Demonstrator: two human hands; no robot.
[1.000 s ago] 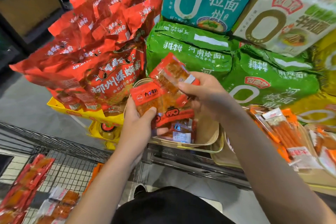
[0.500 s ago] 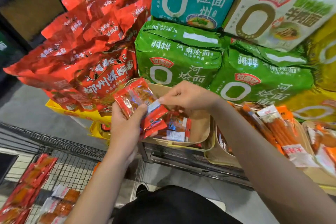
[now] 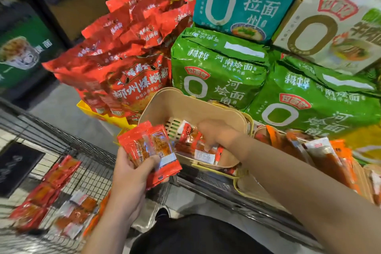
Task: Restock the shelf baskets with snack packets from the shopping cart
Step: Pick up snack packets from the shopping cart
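The left hand (image 3: 132, 171) has its grip closed round a small fanned stack of red snack packets (image 3: 151, 148), thumb laid across the front of them, held just in front of the near-left corner of the tan shelf basket (image 3: 185, 103). The right hand (image 3: 216, 136) is down inside that basket with its fingers curled among the packets lying there (image 3: 203, 150); it is blurred, and I cannot tell whether its grip is on a packet or merely pressing them into place. So the step in hand looks like loading this basket one packet at a time, feeding from the left-hand stack. The basket has only a shallow layer in it, with bare slotted wall showing, so I judge there is plenty of room left. Next, the right hand would need to come out and pinch the top packet off the stack without dragging the others loose. More packets lie in the wire shopping cart (image 3: 92, 173) at lower left, and a neighbouring basket (image 3: 247, 189) to the right holds orange-wrapped snacks (image 3: 327, 156).
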